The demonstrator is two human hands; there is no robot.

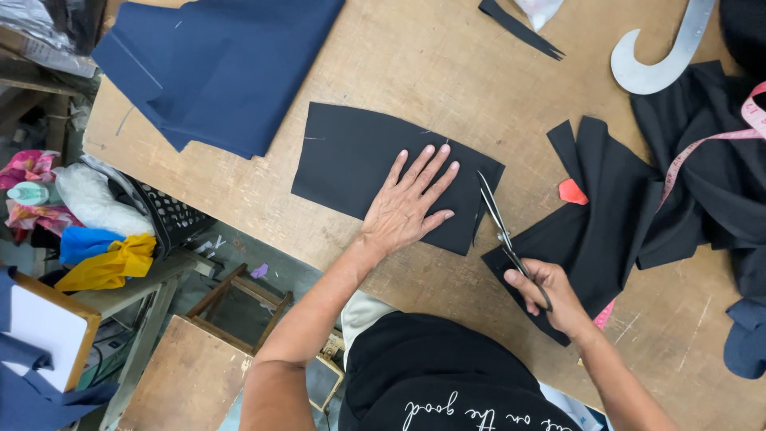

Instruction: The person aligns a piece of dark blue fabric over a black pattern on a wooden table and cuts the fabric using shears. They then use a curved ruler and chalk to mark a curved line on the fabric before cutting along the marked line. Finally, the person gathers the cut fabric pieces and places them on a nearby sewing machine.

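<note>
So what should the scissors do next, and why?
Probably close the blades and snip a little further along the cloth's edge. The scissors in the right hand sit open at the right edge of the black cloth piece, and the left hand presses it flat on the table.

Scuffed wooden worktable [447,56], wooden stool [187,375]

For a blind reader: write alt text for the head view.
The left hand presses a black fabric piece flat on a wooden table while the right hand works scissors at its edge. Navy cloth lies beyond.
</note>
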